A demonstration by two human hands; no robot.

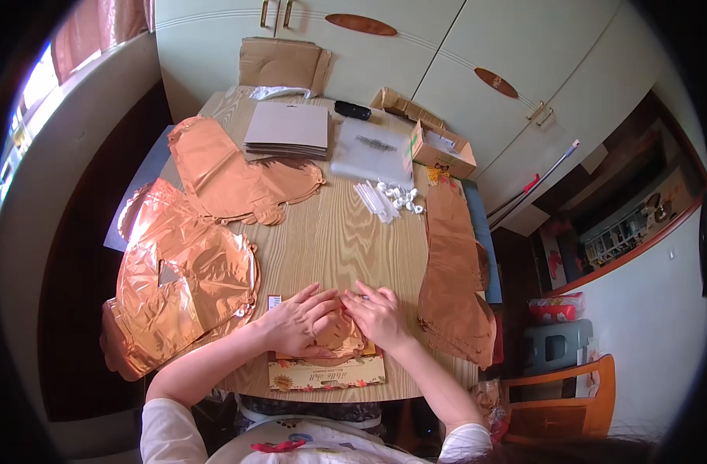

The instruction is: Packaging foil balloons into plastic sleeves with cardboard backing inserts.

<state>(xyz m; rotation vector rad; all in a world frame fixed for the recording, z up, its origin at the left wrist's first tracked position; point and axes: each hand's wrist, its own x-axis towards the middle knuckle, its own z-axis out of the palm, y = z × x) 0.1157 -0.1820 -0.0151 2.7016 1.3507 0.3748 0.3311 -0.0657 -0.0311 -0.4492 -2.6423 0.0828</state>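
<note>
At the near edge of the table, a folded copper-coloured foil balloon [343, 338] lies on a printed cream card [327, 374] with a leaf pattern. My left hand [301, 319] rests over the foil's left side, palm down, its fingers spread across it. Opposite it, my right hand [375, 315] has its fingertips bent together at the foil's far right edge, close to the left fingertips. The foil under both hands is partly hidden. A small white label [274, 301] shows beside my left wrist.
Large copper foil balloons [187, 271] cover the table's left side; another foil pile [450, 263] lies along the right. Farther back are stacked grey cards [287, 127], clear plastic bags [369, 151], white straws [375, 203], white ribbon rolls [401, 195] and an open carton [444, 151].
</note>
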